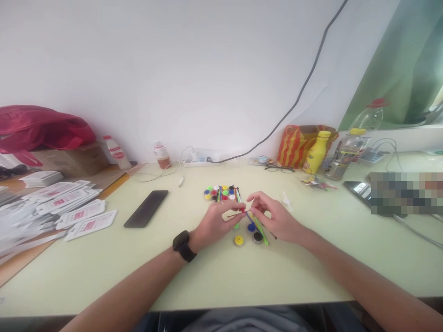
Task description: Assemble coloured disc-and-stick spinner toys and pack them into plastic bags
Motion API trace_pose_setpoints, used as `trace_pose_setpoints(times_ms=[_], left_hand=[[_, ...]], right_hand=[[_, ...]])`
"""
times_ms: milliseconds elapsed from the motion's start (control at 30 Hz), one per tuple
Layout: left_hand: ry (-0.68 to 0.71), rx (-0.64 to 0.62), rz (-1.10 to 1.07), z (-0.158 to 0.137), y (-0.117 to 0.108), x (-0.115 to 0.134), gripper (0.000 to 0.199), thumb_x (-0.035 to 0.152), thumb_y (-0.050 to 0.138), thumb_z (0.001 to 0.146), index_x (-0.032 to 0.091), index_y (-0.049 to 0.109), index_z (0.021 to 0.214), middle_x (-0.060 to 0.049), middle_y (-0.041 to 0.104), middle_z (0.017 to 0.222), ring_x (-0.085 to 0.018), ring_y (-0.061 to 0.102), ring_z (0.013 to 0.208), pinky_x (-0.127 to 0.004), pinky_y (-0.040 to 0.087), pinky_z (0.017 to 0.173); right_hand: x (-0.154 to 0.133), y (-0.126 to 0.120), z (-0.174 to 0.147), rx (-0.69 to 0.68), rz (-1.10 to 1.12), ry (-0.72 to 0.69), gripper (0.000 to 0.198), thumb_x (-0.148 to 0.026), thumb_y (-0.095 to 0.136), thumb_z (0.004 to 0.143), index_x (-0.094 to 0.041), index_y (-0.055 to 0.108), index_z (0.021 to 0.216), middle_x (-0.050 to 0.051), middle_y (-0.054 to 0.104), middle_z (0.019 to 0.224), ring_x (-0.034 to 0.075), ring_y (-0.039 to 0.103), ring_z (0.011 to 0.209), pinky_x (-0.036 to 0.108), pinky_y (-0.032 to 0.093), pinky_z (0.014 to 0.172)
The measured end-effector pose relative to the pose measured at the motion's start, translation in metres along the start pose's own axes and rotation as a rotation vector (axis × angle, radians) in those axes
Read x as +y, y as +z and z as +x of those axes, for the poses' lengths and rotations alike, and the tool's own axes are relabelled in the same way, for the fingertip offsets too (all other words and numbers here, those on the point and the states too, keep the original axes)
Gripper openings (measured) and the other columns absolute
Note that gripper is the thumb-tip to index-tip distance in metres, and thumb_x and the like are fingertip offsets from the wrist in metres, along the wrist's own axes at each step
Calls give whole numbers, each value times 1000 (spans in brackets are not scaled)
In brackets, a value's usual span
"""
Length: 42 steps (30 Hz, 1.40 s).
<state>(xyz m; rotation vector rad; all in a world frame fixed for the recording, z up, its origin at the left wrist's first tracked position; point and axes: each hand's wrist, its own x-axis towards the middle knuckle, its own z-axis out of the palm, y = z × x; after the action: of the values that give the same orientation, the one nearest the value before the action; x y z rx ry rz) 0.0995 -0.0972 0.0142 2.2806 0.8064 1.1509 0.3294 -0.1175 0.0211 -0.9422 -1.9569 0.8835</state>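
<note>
My left hand [216, 219], with a black watch on the wrist, pinches a thin red strip [233, 215] with a small red piece at its fingertips. My right hand [272, 216] is closed at the strip's other end, its thumb and fingers pinched together; the exact grip is too small to make out. Beneath the hands lie thin green and blue strips [261, 231]. Close by are a yellow-topped round piece [238, 240], a black one [257, 237] and a blue one [251, 227]. Behind my left hand sit several coloured round pieces [209, 191], with more strips among them.
A black phone [146, 209] lies left of the hands, beside stacked white badge cards [76, 212]. Along the wall stand a power strip [197, 159], a striped bag [289, 145], a yellow bottle [316, 152] and clear bottles [341, 157]. Glasses [279, 168] lie before the bag.
</note>
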Motion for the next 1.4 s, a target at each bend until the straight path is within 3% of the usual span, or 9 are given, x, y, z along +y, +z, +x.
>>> trace_pose_setpoints(times_ms=[533,733,867,967,1100,1233,1300,1333,1400], left_hand=[[25,4,-32,1,-1,10,9,27,74,91,18,73,95,-6,76,84,-19,71,78,-33,57,77],[-148,-100,-400,3,2,14,19,34,72,96,16,73,102,-13,74,112,-24,71,105,-39,58,96],[-245,-51,-555,5,4,8,23,34,79,90,16,72,104,-10,74,106,-22,73,98,-37,60,93],[-331,-8,-626,7,3,4,29,33,85,86,15,71,105,-9,75,104,-22,75,94,-36,61,91],[-395,6,-655,8,0,3,32,35,86,84,14,72,104,-10,77,102,-23,77,93,-38,62,90],[-407,41,-651,9,-2,2,33,35,88,81,14,74,102,-10,78,101,-25,76,97,-40,61,96],[-404,48,-656,9,-2,3,32,35,89,80,14,75,101,-10,79,101,-25,76,98,-40,60,96],[-398,46,-661,10,-2,3,31,35,88,81,14,75,100,-10,79,100,-24,76,97,-40,60,96],[-380,36,-669,10,-2,4,28,35,86,84,13,75,97,-10,78,98,-23,76,96,-38,60,94]], right_hand=[[1,-4,1,-15,106,19,24,-43,52,105,-26,55,122,0,57,86,16,56,76,30,50,71],[8,-4,5,42,111,35,28,-47,53,104,-25,55,121,1,58,89,17,59,79,32,53,74],[7,-9,7,239,-28,-31,25,-47,58,101,-25,62,113,8,64,111,22,63,91,38,55,82],[3,-13,4,286,-128,-106,22,-44,56,102,-26,67,106,7,67,99,22,62,85,39,53,79],[0,-10,0,206,-89,-117,31,-44,51,104,-29,62,129,4,64,90,21,60,80,37,53,76],[1,-1,-1,185,67,-92,57,-45,54,103,-32,34,155,1,59,94,18,56,76,35,52,76],[0,-2,-1,161,116,-35,38,-49,51,104,-29,54,137,1,58,93,16,53,72,34,51,73],[-1,-4,0,103,131,1,33,-52,47,105,-26,66,114,2,58,87,16,52,70,34,49,72],[-2,-10,0,-52,172,51,59,-56,37,107,-21,58,65,2,51,70,17,48,65,34,45,68]])
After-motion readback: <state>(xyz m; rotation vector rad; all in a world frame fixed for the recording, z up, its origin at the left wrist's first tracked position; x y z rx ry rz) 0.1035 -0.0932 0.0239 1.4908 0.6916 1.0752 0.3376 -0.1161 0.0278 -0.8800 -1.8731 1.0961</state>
